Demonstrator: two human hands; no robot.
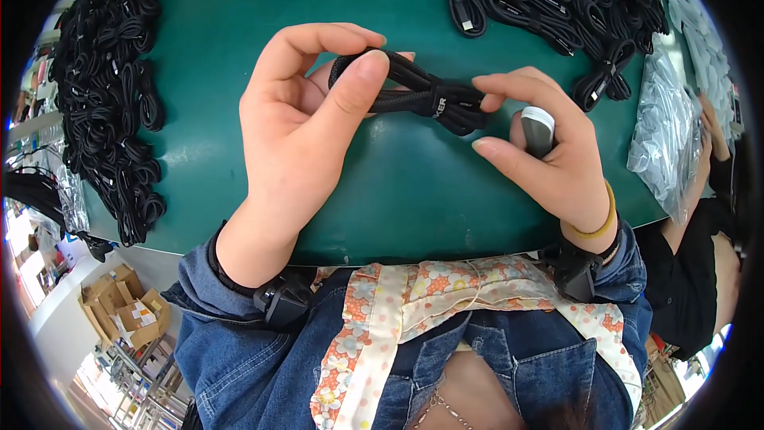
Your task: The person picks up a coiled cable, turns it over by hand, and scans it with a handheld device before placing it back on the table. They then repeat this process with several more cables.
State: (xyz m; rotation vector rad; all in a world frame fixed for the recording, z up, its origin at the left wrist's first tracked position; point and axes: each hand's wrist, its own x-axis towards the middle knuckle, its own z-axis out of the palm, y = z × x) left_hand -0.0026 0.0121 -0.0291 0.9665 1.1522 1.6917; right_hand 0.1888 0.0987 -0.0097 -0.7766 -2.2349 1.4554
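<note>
Green table [414, 219], black coiled cables [111, 111] heaped left, cable bundles [549, 12] upper right, plastic bags [664, 131] right edge

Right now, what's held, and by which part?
Left hand: black cable bundle, by its looped left end. Right hand: white-ended grey object, by its sides.

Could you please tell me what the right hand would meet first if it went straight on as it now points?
Most likely the black cable bundle held in the left hand; the right hand has its fingertips right by it, though depth leaves actual contact unclear.
</note>
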